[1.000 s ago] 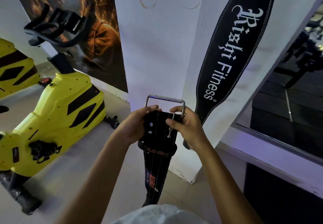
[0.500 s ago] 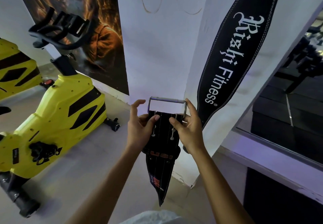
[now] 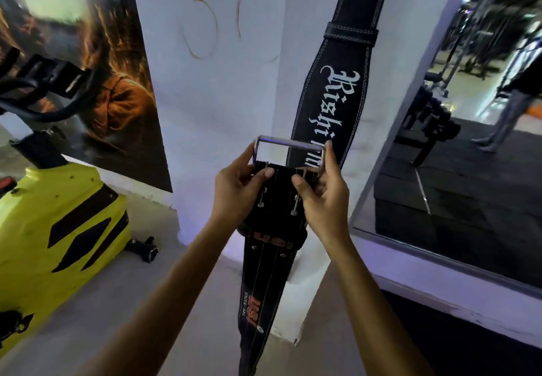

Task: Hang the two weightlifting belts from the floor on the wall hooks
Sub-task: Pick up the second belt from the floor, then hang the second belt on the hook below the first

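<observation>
Belt (image 3: 265,276) in hand is black with red lettering, held upright in front of the white pillar (image 3: 205,112), buckle end up, tail hanging straight down toward the floor. Left hand (image 3: 237,194) grips the left edge just under the buckle, fingers curled behind, thumb pressed flat on the front face. Right hand (image 3: 322,197) mirrors it on the right edge: thumb on the front near the prongs, index finger extended up along the right side of the metal buckle frame (image 3: 289,153). Both hands closed on the belt, not fisted. Two prongs lie flat against the leather between the thumbs. Buckle frame overlaps the lower tip of the second belt (image 3: 337,94), black with white "Rishi" script, which hangs on the pillar's right face; its top runs out of frame, hook not visible. Yellow exercise bike (image 3: 58,229) at left, mirror (image 3: 469,126) at right.
</observation>
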`<state>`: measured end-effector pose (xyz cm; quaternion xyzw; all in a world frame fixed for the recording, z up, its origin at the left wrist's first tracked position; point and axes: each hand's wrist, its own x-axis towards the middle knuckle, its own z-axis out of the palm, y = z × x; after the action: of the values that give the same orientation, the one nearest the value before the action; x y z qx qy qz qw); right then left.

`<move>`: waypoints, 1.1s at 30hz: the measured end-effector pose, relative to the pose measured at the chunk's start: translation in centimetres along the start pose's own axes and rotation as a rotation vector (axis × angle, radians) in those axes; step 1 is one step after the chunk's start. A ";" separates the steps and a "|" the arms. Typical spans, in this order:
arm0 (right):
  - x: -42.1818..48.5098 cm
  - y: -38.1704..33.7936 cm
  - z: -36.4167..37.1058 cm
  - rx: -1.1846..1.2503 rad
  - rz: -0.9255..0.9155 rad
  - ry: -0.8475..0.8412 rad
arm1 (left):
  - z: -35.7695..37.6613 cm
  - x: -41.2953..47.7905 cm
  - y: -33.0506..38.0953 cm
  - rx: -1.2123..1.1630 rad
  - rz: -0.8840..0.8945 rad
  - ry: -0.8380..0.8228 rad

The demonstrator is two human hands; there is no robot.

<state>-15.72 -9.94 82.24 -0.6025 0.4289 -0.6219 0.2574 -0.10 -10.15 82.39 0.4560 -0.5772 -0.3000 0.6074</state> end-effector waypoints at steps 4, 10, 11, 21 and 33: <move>5.0 -2.6 -2.5 0.005 -0.071 0.091 | 2.9 4.5 4.2 -0.022 0.154 -0.067; 12.0 -8.4 -5.7 -0.018 -0.262 0.194 | 5.8 10.6 11.4 -0.069 0.315 -0.113; 13.2 -9.6 -6.2 -0.031 -0.302 0.216 | 6.1 11.7 12.9 -0.099 0.333 -0.133; 22.7 -19.2 -8.6 -0.186 -0.469 0.228 | 6.5 19.6 23.5 -0.269 0.402 -0.187; 33.4 -29.5 -8.7 -0.192 -0.483 0.260 | 7.7 28.0 34.3 -0.220 0.449 0.027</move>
<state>-23.11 -21.25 125.58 -0.6239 0.3594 -0.6938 -0.0133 -8.87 -22.79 124.64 0.2513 -0.6197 -0.2123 0.7126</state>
